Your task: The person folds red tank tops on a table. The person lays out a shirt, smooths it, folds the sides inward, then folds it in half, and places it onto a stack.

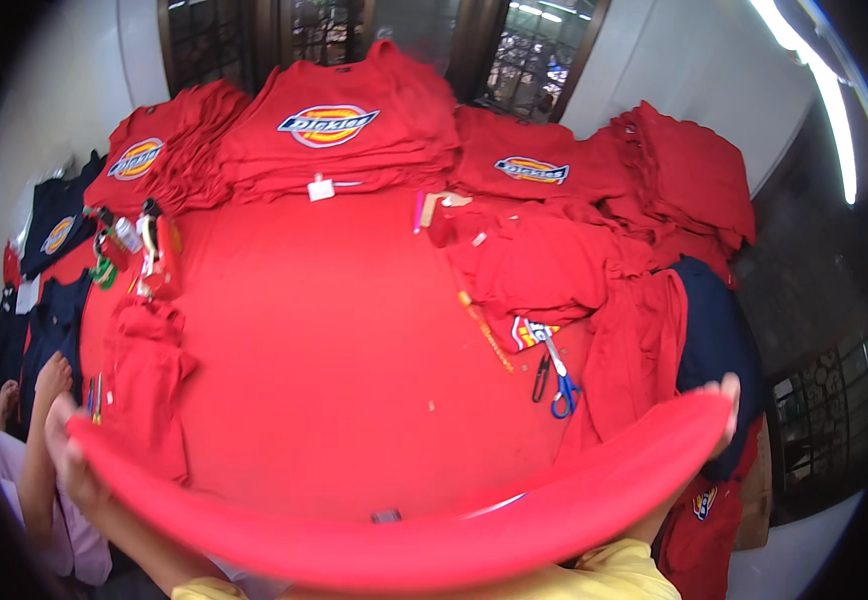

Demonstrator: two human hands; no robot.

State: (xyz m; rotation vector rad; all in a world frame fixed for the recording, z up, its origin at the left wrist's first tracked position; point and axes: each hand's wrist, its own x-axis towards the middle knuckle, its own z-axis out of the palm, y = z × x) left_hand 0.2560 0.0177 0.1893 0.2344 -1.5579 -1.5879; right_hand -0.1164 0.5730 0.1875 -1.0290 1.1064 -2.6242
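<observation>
A red top (404,545) is stretched wide between my two hands in front of my body, sagging in a curve and blurred by motion. A small dark label (386,516) shows near its middle, and part of a print shows beside it. My left hand (66,445) grips one end at the left, close to a co-worker's arm. On the far right, my right hand (728,405) is closed on the other end, in front of a navy garment (716,330). Below the held cloth lies the red-covered table (314,350).
Stacks of red printed tops (344,95) line the back. Blue-handled scissors (562,390) and black thread snips (541,378) lie right of centre beside crumpled red garments (544,265). Bottles (154,245) stand at the left. A co-worker's hand (52,378) reaches in at the left edge.
</observation>
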